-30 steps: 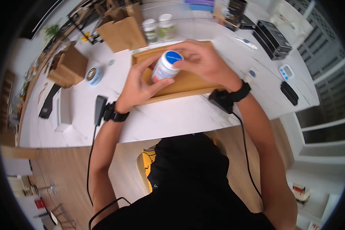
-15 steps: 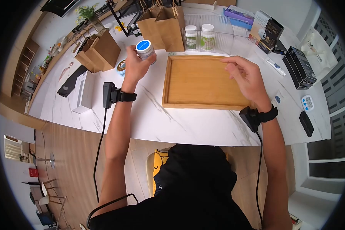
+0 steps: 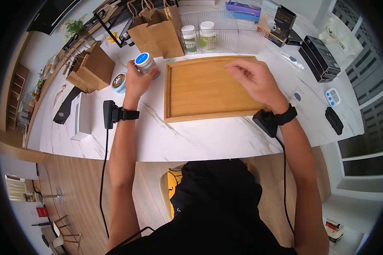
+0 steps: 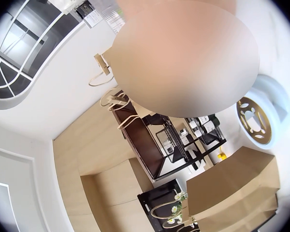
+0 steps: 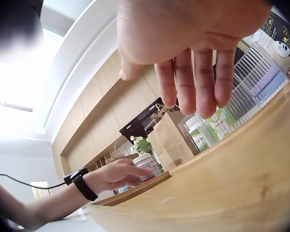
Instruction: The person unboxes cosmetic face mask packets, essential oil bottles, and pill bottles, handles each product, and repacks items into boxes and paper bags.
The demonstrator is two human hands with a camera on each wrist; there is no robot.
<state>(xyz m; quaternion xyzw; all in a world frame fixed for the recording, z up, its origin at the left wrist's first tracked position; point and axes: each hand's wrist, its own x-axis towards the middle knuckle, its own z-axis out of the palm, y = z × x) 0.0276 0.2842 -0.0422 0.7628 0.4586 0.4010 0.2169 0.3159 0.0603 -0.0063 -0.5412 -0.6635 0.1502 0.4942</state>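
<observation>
My left hand grips a white jar with a blue lid left of the wooden tray, close to the table. In the right wrist view its fingers wrap the jar beyond the tray's edge. A light-blue round tub with a brown-and-gold top stands just left of that hand. Over the right part of the wooden tray hovers my right hand, fingers loosely extended and holding nothing. In the left wrist view a large blurred part of the left hand hides the jar.
Brown paper bags stand behind and left. A clear organizer holds two white-and-green bottles behind the tray. Black boxes, a white timer and a black case lie right; a white box stands left.
One second ago both hands were around the jar above the tray. The left hand then carried it left, off the tray, and the right hand let go. The head view has shifted.
</observation>
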